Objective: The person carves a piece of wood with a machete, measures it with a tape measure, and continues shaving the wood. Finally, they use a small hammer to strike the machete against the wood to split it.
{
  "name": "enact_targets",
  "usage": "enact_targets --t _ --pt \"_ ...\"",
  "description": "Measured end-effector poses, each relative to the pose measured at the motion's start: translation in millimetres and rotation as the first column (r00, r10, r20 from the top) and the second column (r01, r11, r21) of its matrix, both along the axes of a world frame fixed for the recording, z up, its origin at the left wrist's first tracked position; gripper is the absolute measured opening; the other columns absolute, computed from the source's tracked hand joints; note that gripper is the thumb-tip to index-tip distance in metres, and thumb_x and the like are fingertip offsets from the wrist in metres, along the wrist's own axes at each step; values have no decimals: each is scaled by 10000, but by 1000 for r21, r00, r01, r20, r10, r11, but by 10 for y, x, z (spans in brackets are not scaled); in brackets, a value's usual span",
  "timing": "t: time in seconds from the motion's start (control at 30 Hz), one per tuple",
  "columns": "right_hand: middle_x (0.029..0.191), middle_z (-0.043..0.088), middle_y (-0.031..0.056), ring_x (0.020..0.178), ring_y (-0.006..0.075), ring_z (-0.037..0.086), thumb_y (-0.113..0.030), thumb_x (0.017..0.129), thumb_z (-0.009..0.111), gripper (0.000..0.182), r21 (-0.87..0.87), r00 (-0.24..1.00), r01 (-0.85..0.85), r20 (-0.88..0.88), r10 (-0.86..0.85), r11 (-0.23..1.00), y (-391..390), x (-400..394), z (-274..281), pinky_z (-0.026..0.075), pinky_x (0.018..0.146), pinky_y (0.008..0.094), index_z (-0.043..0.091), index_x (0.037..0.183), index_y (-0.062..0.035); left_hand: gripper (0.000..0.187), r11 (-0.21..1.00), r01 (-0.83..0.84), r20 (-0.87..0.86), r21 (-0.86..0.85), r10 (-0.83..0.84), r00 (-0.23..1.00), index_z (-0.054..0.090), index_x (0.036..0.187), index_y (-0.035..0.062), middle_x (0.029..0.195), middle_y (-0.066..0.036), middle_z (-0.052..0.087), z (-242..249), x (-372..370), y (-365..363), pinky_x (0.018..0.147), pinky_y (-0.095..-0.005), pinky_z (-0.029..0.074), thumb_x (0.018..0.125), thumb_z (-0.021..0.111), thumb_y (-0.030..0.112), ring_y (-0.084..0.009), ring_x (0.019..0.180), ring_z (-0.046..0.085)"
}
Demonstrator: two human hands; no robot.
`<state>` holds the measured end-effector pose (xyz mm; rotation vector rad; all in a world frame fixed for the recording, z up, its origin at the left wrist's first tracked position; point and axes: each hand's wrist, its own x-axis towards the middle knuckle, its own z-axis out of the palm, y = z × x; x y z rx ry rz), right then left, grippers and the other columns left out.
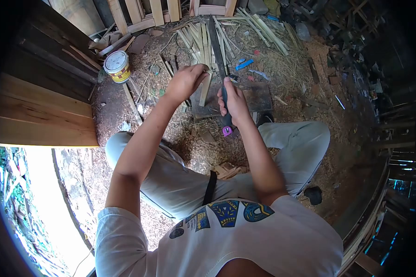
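Observation:
My right hand [235,102] is wrapped round the dark handle of a long machete [216,46], whose blade points away from me. To its left, my left hand [185,84] has its fingers pressed together at a pale split strip [205,90]; the fingertips are partly hidden. The strip's lower end rests over a dark wooden board [257,96] on the ground. More pale strips [199,39] lie in a fanned pile beyond the hands. Just below the machete's handle is a purple round item [227,131].
A white and yellow bucket [117,65] stands at the left. Wooden frames [148,21] are at the back, with more strips [268,34] at the back right. A blue object [244,64] lies beyond the board. Wood chips [229,171] lie between my legs.

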<state>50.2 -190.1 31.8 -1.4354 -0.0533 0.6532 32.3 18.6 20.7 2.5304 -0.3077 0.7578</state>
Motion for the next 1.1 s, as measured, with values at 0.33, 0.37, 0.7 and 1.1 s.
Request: enact_targets --t 0.33,0.37,0.7,1.1 --pt "511 467 14 380 107 422 -554 1056 454 561 -14 996 46 78 -45 999 72 -66 -82 339 376 279 514 778 -71 178 990 27 -32 -141 -31 999 634 995 33 899 -156 655 46 -73 -109 711 -428 517 946 697 192 -368 779 648" --pt "511 467 14 380 107 422 -554 1056 454 561 -13 996 45 77 -44 999 75 -68 -82 339 376 279 514 778 -71 173 971 32 -47 -237 -45 998 637 980 23 878 -151 637 38 -65 -122 698 -414 509 938 709 174 -356 751 637" --pt "511 470 0 381 109 451 -538 1060 461 568 -48 983 44 182 -35 998 71 -54 -202 336 370 282 505 724 -83 191 956 59 -27 -288 -70 997 640 939 -2 837 -134 587 -54 -103 -168 648 -386 486 929 734 164 -293 707 604" --pt "518 468 1 387 106 448 -544 1057 467 564 -27 987 47 156 -43 999 74 -46 -150 350 375 281 502 730 -86 211 936 69 -60 -345 -96 994 640 921 5 794 -113 568 -71 -112 -155 629 -375 467 919 755 183 -257 668 567"
